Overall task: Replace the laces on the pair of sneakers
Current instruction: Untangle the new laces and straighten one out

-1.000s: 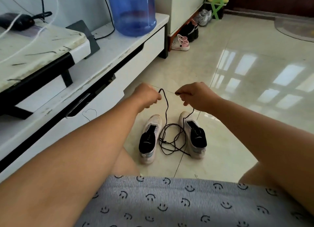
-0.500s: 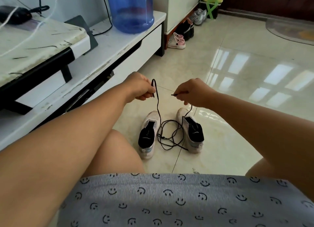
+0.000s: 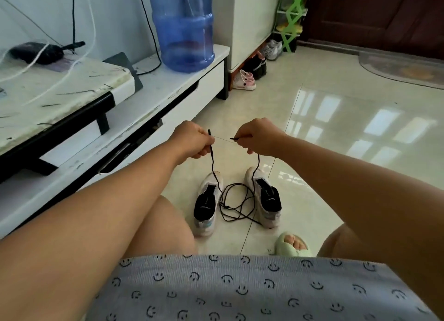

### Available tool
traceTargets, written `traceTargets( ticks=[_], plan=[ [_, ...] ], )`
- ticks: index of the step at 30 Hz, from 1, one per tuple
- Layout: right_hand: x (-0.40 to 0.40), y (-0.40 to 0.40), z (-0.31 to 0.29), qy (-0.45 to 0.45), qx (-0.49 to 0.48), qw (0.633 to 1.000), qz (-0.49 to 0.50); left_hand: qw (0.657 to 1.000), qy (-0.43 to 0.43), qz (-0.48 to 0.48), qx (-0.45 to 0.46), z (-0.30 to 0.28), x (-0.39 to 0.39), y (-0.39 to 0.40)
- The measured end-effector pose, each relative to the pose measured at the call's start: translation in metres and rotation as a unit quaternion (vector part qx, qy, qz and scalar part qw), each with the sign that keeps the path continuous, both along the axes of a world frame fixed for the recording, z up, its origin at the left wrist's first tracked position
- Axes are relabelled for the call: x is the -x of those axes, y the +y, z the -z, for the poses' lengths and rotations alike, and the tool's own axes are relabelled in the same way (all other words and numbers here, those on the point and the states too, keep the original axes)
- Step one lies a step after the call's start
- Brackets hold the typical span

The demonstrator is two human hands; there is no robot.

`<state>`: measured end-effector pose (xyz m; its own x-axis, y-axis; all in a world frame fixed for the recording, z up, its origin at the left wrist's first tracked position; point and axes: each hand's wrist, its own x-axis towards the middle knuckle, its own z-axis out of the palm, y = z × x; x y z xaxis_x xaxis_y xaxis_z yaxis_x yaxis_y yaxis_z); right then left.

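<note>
You are in a home, in a living room. You can see a shiny tiled floor [image 3: 336,119], a low white cabinet [image 3: 168,99], a big blue water jug [image 3: 185,32], a green shoe rack [image 3: 290,15] and a brown door [image 3: 374,18].

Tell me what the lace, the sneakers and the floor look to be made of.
Black lace: thin cord, likely woven; hangs limp and coils loosely.
Sneakers: pale, matte uppers, probably knit or mesh; dark linings.
Floor: glossy glazed tile, judging by mirror-like window reflections and grout lines.
</note>
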<state>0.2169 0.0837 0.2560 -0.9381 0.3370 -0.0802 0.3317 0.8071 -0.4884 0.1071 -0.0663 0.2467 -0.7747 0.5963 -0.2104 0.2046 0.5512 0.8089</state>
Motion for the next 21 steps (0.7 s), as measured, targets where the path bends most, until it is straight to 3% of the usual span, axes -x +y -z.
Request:
traceTargets(
  ticks=[14, 21],
  plan=[
    [0.025, 0.039, 0.03, 0.027, 0.067, 0.997, -0.012, 0.999, -0.016, -0.022, 0.045, -0.01, 0.009, 0.042],
    [0.075, 0.055, 0.088, 0.002, 0.12, 0.993, -0.002, 0.992, -0.074, -0.006, 0.103, 0.04, 0.059, 0.064]
  ],
)
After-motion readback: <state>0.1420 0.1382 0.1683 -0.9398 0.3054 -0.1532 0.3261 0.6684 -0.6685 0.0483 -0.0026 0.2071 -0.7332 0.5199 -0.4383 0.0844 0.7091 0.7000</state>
